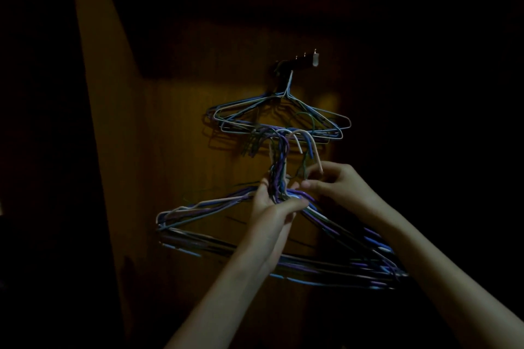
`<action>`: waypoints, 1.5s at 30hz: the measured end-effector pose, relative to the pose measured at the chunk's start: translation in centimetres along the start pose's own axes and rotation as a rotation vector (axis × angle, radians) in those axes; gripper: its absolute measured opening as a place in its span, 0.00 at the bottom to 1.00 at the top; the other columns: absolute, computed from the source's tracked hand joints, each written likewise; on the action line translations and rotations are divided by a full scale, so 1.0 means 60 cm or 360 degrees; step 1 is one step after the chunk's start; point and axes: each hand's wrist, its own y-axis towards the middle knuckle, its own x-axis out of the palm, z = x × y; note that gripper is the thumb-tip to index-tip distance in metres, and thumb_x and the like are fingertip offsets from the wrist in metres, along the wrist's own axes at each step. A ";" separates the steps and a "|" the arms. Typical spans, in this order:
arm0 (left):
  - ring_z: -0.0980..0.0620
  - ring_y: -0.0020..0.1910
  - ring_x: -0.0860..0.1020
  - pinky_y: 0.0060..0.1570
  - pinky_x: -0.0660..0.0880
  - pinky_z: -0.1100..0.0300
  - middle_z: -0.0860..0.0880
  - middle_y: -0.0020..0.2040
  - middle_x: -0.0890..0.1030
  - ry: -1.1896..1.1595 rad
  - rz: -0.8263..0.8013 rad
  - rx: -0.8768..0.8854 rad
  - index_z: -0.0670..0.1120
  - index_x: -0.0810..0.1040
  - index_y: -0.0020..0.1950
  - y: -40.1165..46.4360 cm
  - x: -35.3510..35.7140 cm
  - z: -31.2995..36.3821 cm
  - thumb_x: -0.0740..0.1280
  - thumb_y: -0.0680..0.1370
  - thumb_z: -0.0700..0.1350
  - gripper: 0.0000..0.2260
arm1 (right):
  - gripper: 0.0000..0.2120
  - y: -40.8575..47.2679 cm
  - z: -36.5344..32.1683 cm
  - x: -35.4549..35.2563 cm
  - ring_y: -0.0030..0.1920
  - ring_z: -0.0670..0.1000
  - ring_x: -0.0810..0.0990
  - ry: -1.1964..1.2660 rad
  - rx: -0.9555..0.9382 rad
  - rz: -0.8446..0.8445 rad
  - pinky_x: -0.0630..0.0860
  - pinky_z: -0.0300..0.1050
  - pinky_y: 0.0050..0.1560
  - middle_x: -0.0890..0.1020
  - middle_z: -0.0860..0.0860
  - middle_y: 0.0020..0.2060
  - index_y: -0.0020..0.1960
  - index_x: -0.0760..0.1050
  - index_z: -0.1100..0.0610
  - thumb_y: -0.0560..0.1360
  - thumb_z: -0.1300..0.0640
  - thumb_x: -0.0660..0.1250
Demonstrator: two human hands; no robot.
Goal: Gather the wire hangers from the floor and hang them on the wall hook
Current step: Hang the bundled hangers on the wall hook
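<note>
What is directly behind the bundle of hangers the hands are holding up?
Behind the held bundle is a dim wooden wall. Above it, hung hangers dangle from the wall hook. The left hand and right hand cover parts; darkness hides the rest.

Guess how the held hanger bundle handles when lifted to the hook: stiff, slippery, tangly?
The bundle likely stays stiff: thin wire frames hold their shape. Probably tangly: the hook ends splay in different directions. It may splay or slip, since the left hand grips only the necks while the right hand pinches one hook end.
</note>
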 end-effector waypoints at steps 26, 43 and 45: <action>0.48 0.65 0.72 0.60 0.68 0.56 0.44 0.68 0.72 0.0395 -0.0037 0.0455 0.49 0.61 0.72 0.160 0.039 0.032 0.57 0.74 0.22 0.32 | 0.04 0.127 0.107 -0.134 0.44 0.46 0.79 -0.0080 -0.0268 0.1067 0.70 0.29 0.43 0.81 0.48 0.38 0.43 0.80 0.51 0.71 0.60 0.71; 0.50 0.60 0.76 0.48 0.77 0.63 0.42 0.66 0.74 0.0483 0.0079 0.0594 0.43 0.60 0.74 0.246 0.032 0.053 0.59 0.73 0.22 0.32 | 0.02 0.368 0.165 -0.133 0.48 0.52 0.80 -0.0044 -0.0049 0.1005 0.77 0.55 0.52 0.83 0.51 0.44 0.44 0.80 0.52 0.72 0.55 0.70; 0.51 0.58 0.77 0.45 0.77 0.65 0.42 0.65 0.75 0.0487 0.0096 0.0598 0.44 0.60 0.73 0.254 0.029 0.057 0.59 0.73 0.22 0.32 | 0.02 0.392 0.167 -0.129 0.49 0.50 0.80 -0.0082 -0.0026 0.0985 0.77 0.50 0.49 0.82 0.50 0.45 0.44 0.80 0.52 0.73 0.55 0.69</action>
